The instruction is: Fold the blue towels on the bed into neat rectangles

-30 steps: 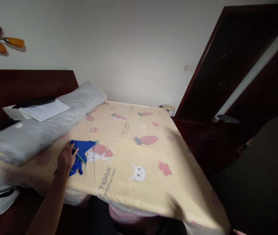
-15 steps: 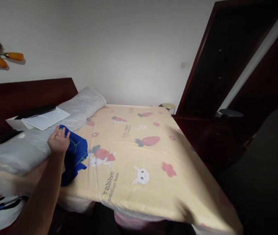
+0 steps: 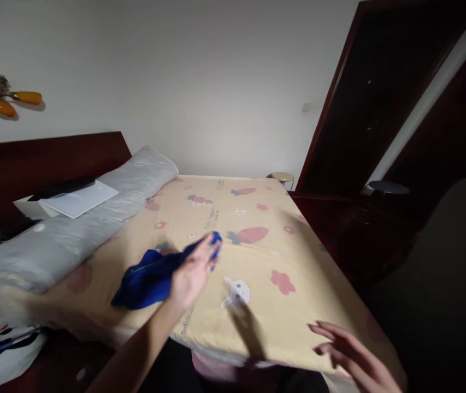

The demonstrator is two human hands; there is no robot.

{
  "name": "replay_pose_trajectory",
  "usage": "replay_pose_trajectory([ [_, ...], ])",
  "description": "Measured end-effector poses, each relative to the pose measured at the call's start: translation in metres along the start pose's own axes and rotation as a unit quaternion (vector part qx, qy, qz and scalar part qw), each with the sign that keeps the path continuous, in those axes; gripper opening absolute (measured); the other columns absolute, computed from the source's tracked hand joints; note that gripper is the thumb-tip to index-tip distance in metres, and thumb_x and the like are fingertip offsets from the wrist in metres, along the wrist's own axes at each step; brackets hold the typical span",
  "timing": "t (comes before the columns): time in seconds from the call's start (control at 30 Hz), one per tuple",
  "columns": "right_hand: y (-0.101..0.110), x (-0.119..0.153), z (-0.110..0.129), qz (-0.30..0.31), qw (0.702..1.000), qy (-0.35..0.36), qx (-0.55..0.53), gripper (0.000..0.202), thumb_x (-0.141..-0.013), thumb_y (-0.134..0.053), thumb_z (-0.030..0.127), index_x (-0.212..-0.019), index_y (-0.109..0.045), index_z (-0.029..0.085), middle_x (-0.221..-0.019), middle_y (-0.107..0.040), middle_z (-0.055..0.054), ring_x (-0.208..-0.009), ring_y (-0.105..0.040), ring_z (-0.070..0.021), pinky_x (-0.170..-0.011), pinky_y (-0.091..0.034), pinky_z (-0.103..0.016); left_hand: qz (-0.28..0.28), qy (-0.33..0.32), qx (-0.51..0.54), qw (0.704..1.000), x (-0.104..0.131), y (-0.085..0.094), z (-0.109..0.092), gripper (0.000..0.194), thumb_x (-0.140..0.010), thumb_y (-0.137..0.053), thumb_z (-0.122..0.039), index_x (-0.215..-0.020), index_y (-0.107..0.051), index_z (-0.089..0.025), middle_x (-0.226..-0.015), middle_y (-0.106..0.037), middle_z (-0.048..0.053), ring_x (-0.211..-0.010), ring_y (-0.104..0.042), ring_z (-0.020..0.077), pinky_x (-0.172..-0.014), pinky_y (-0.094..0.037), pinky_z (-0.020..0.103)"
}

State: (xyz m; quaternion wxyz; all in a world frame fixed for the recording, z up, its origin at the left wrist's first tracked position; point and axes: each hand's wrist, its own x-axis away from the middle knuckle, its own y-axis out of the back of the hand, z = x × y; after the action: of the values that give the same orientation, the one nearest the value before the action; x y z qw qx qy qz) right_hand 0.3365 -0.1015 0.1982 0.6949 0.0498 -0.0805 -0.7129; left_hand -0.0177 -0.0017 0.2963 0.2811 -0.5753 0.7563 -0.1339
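Observation:
My left hand (image 3: 192, 278), slightly blurred, is over the middle of the bed and closed on a blue cloth (image 3: 148, 278) with thin green lines. One end of the cloth pokes out past my fingers, and the rest trails left over the sheet; I cannot tell what kind of item it is. At the lower right, above the bed's near edge, my right hand (image 3: 351, 352) has its fingers apart and holds nothing. Beneath both hands is a yellow bedsheet (image 3: 298, 322) printed with rabbits and carrots.
A long grey pillow (image 3: 134, 174) lies along the dark headboard (image 3: 52, 158), with white sheets of paper (image 3: 77, 199) on it. Clothing with red and black marks (image 3: 3, 344) is at lower left. A grey chair back (image 3: 437, 273) stands right of the bed. Farther off are stools (image 3: 282, 177).
My left hand has swung right from beside the pillow toward mid-bed, pulling the blue cloth along. My right hand has come into view at the lower right.

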Motion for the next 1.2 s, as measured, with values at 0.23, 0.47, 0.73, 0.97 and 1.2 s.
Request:
replay_pose_trajectory([
  [0.23, -0.104, -0.018, -0.020, 0.086, 0.991, 0.020, -0.103, 0.094, -0.070, -0.067, 0.052, -0.149, -0.020, 0.032, -0.142, -0.042, -0.016, -0.095, -0.063, -0.0234, -0.071, -0.053, -0.034, 0.122, 0.244, 0.009, 0.962, 0.067, -0.036, 0.112, 0.058, -0.065, -0.064, -0.023, -0.123, -0.063, -0.021, -0.135, -0.056, 0.009, -0.129, -0.043, 0.0320, -0.107, -0.030, 0.047],
  [0.47, -0.093, -0.017, -0.002, 0.122, 0.992, 0.022, 0.021, 0.033, -0.067, -0.068, 0.041, -0.091, -0.070, 0.020, -0.086, -0.069, -0.007, -0.084, -0.064, -0.0267, -0.078, -0.051, -0.036, 0.210, 0.258, -0.212, 0.919, 0.080, -0.025, 0.123, 0.050, -0.071, -0.069, -0.042, -0.117, -0.067, -0.023, -0.100, -0.071, 0.006, -0.095, -0.062, 0.0256, -0.089, -0.044, 0.038],
  [0.73, -0.047, -0.035, 0.006, -0.081, 0.996, 0.012, -0.031, 0.032, -0.061, -0.067, 0.051, -0.064, -0.066, 0.019, -0.062, -0.066, -0.005, -0.065, -0.062, -0.0241, -0.065, -0.051, -0.032, 0.158, 0.100, -0.537, 0.823, 0.046, 0.071, 0.148, 0.052, -0.083, -0.054, -0.033, -0.134, -0.050, -0.024, -0.132, -0.057, 0.010, -0.121, -0.050, 0.0232, -0.103, -0.037, 0.038],
  [0.97, -0.006, -0.034, 0.002, -0.400, 0.909, -0.042, -0.106, 0.043, -0.056, -0.071, 0.049, -0.083, -0.068, 0.016, -0.070, -0.069, -0.005, -0.070, -0.065, -0.0252, -0.063, -0.053, -0.032, 0.023, 0.210, -0.841, 0.499, 0.069, 0.218, 0.144, 0.059, -0.089, -0.039, -0.036, -0.145, -0.034, -0.020, -0.155, -0.026, 0.012, -0.143, -0.018, 0.0251, -0.112, -0.020, 0.049],
  [1.2, 0.001, -0.043, -0.011, -0.415, 0.884, -0.047, -0.209, 0.041, -0.052, -0.076, 0.043, -0.080, -0.067, 0.015, -0.067, -0.068, -0.003, -0.059, -0.063, -0.0195, -0.050, -0.050, -0.027, -0.205, 0.219, -0.840, 0.452, 0.091, 0.338, 0.087, 0.044, -0.085, -0.037, -0.036, -0.119, -0.063, -0.027, -0.140, -0.050, 0.012, -0.130, -0.043, 0.0316, -0.095, -0.040, 0.053],
])
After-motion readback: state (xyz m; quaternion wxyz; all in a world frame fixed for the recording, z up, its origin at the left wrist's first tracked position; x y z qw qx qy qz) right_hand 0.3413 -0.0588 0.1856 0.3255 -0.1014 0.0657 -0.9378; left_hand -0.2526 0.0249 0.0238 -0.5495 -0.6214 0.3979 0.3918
